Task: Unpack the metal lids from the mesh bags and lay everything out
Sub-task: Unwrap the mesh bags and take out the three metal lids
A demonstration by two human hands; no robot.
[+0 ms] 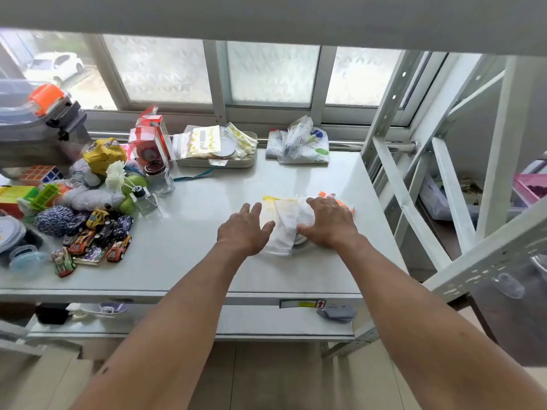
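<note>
Both open, left hand (pixel 244 229) and right hand (pixel 330 224) press flat on white mesh bags (pixel 285 224)

Both bare forearms extended forward from bottom of frame, converging toward centre. Left hand (pixel 242 229) palm down, fingers spread and straight, thumb angled out to the right, fingertips pointing away from body. Right hand (pixel 327 223) palm down too, fingers together and slightly curved, thumb tucked inward toward the left hand. Both hands flat, pressing down, not gripping. Hands near each other, narrow gap between thumbs, not touching. Wrists roughly level, right wrist bent slightly inward. Left forearm running diagonally from lower left, right forearm from lower right. No sleeves visible.
</note>
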